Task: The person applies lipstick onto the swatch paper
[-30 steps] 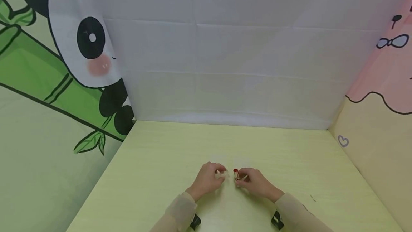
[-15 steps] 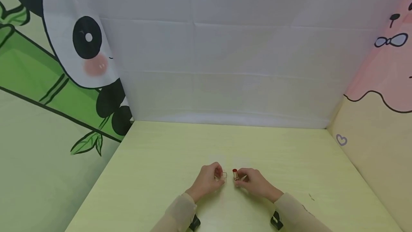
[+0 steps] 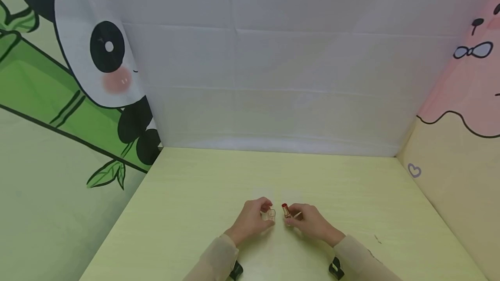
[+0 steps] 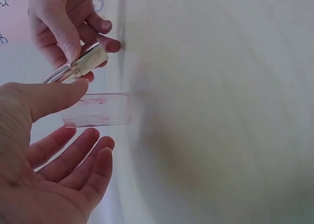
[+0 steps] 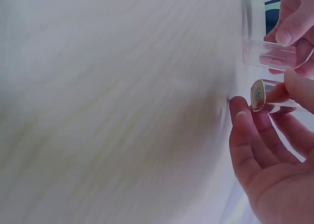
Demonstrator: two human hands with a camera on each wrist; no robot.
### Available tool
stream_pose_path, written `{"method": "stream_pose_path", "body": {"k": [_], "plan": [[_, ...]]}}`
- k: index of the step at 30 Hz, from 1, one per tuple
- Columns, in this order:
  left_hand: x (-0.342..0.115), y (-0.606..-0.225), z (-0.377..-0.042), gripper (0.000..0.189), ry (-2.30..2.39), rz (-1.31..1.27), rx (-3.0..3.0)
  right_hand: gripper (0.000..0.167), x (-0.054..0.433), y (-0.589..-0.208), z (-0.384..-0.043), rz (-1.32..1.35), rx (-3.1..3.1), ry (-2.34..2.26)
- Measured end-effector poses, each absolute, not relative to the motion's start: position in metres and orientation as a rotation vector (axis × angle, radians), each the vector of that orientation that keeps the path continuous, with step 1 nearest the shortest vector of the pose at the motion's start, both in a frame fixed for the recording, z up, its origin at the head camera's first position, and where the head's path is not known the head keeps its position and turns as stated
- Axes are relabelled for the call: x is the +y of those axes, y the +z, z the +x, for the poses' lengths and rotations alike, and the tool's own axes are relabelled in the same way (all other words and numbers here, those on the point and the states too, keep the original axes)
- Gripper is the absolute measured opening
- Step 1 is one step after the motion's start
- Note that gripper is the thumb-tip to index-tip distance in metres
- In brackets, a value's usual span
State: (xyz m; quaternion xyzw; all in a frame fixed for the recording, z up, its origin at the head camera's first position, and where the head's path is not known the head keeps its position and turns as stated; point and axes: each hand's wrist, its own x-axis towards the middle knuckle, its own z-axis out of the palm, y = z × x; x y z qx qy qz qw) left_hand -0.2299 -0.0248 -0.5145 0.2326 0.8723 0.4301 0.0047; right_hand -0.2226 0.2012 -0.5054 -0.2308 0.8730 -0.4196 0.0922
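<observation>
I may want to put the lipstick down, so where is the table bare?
Tightest is between the left hand and right hand, with the clear cap and lipstick close together. The table is bare beyond the hands to the white backdrop, and from the left sleeve to the panda wall.

The left forearm (image 3: pixel 215 257) and right forearm (image 3: pixel 361 257) slant inward over the desk (image 3: pixel 195 185), the hands apart about midway between its side edges, well short of the far edge. The left hand (image 3: pixel 251 219) pinches between thumb (image 4: pixel 59 97) and index finger (image 4: pixel 54 143), other fingers (image 4: pixel 76 155) loosely curved; the right hand (image 3: pixel 309 221) pinches likewise.
</observation>
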Motion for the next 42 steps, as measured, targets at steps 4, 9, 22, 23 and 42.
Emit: {"method": "stream_pose_path", "body": {"k": [4, 9, 22, 23, 42], "plan": [[-0.024, -0.504, -0.227, 0.046, 1.362, 0.717, 2.757, 0.024, 0.201, -0.503, -0.221, -0.699, 2.616, -1.265], [-0.021, -0.494, -0.224, 0.051, 1.386, 0.756, 2.825, 0.026, 0.199, -0.496, -0.218, -0.723, 2.644, -1.275], [-0.016, -0.486, -0.22, 0.036, 1.506, 0.808, 2.797, 0.026, 0.188, -0.487, -0.208, -0.742, 2.647, -1.415], [-0.015, -0.486, -0.22, 0.034, 1.524, 0.812, 2.783, 0.025, 0.188, -0.487, -0.208, -0.747, 2.649, -1.42], [-0.011, -0.486, -0.222, 0.011, 1.617, 0.86, 2.741, 0.021, 0.186, -0.482, -0.205, -0.643, 2.674, -1.486]]}}
